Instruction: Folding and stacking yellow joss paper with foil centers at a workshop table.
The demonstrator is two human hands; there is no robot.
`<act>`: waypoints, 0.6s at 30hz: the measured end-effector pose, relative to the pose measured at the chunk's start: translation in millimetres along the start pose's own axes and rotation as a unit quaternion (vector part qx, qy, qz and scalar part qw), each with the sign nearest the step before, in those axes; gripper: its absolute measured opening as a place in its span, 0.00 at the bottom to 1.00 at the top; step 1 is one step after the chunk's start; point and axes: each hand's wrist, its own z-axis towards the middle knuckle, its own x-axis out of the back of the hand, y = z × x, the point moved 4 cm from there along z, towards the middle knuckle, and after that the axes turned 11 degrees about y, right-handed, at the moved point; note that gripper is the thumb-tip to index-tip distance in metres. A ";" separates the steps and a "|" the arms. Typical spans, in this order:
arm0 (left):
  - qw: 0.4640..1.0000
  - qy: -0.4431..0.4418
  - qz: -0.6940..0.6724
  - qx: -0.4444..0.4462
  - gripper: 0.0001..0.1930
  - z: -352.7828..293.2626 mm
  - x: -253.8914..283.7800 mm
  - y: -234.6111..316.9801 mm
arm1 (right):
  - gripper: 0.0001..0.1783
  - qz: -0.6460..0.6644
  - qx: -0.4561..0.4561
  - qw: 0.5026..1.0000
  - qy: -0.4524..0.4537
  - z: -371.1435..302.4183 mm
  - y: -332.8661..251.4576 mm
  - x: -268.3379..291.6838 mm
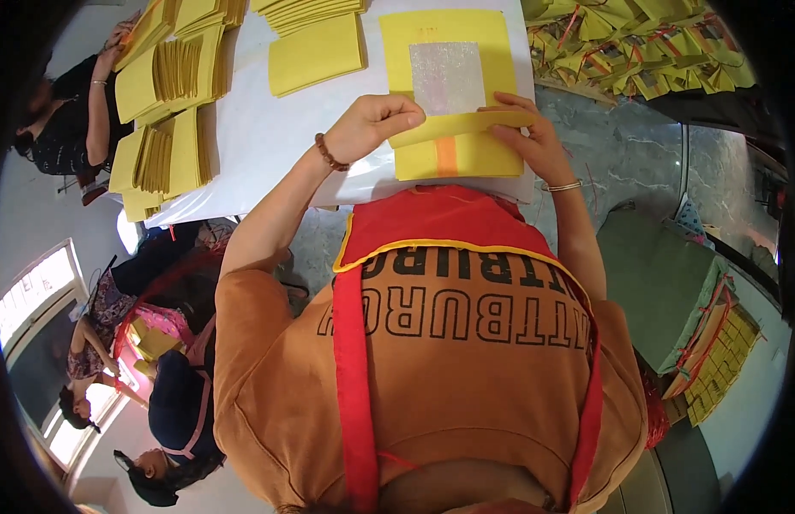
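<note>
A yellow paper sheet (495, 53) with a silvery rectangle (447, 75) on it lies at the table's near right part. Its near edge is raised in a long narrow fold running from left to right. My left hand (372, 124), wearing a beaded bracelet, is closed in a pinch at the left end of this fold. The right end sits between the thumb and fingers of my right hand (533, 139). Nearer to me, more yellow paper (492, 161) with an orange stripe (446, 156) shows below the fold. Some of my fingertips are hidden by the paper.
Stacks of folded yellow paper (316, 56) cover the left and far parts of the white table (269, 146). Across on the left, a person (80, 124) reaches to the stacks. Other people (179, 398) work behind. Yellow paper bundles (629, 51) lie at the far right.
</note>
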 end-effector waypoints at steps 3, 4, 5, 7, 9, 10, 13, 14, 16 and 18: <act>0.994 -0.001 -0.073 -0.077 0.12 -8.8 6.5 17.4 | 0.15 0.064 -0.094 0.993 0.031 3.7 14.4 2.4; 0.968 0.058 0.132 -0.205 0.12 -8.2 10.7 21.1 | 0.13 0.095 -0.147 0.984 0.040 4.4 18.8 2.6; 0.882 0.114 0.327 -0.320 0.14 -9.6 10.8 23.3 | 0.13 0.093 -0.146 0.984 0.037 5.7 18.5 3.3; 0.870 0.132 0.337 -0.335 0.15 -7.1 5.5 3.8 | 0.12 0.067 -0.113 0.991 0.026 6.4 14.6 4.4; 0.857 0.149 0.348 -0.350 0.16 -7.4 4.2 -0.5 | 0.12 -0.062 0.043 0.997 0.033 12.6 -9.5 5.9; 0.842 0.155 0.369 -0.362 0.18 -9.9 3.3 -2.2 | 0.13 -0.186 0.196 0.962 0.042 11.0 -26.2 4.8; 0.797 0.165 0.427 -0.394 0.19 -21.6 -2.8 -0.4 | 0.14 -0.343 0.280 0.897 -0.011 0.6 -36.0 8.9; 0.766 0.164 0.464 -0.413 0.20 -27.9 -5.9 0.4 | 0.14 -0.344 0.282 0.896 -0.014 -4.5 -40.6 10.0; 0.776 0.162 0.457 -0.404 0.19 -38.9 -10.2 1.5 | 0.12 -0.394 0.322 0.859 -0.055 -18.8 -50.6 7.2; 0.802 0.156 0.424 -0.390 0.18 -49.9 -15.8 5.8 | 0.13 -0.374 0.322 0.866 -0.083 -29.6 -59.0 5.8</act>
